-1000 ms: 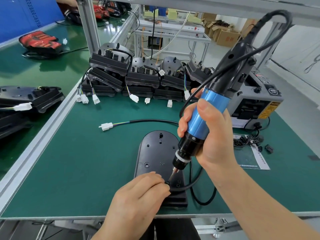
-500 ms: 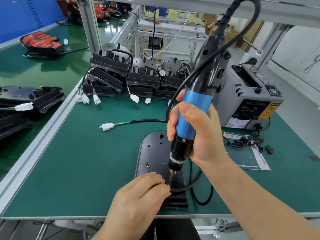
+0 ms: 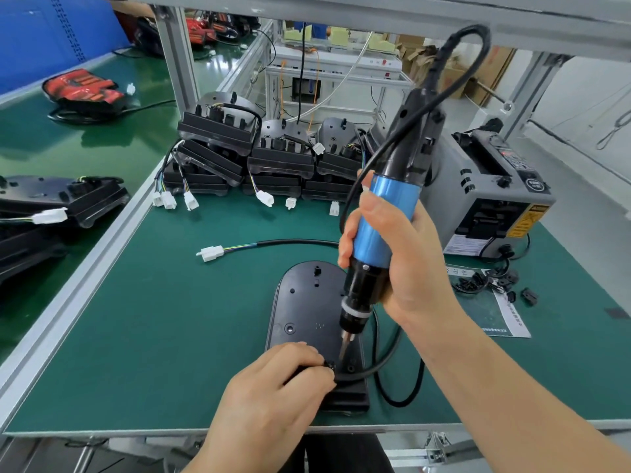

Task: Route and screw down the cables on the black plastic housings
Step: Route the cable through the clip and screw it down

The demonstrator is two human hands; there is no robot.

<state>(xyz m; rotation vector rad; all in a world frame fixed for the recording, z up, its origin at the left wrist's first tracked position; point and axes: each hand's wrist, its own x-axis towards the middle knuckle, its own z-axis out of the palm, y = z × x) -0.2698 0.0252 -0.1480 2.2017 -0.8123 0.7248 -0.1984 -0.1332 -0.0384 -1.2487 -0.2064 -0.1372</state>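
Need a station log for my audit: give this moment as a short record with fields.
workpiece: black plastic housing flat on the green mat
right hand: grips blue electric screwdriver, bit down at the housing's near end
left hand: pinches the black cable beside the bit
cable end: white connector loose on the mat
behind: stacked housings, grey tape dispenser

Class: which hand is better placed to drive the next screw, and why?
Right: the right hand grips the screwdriver, tip down at the housing; the left hand holds the cable in place.
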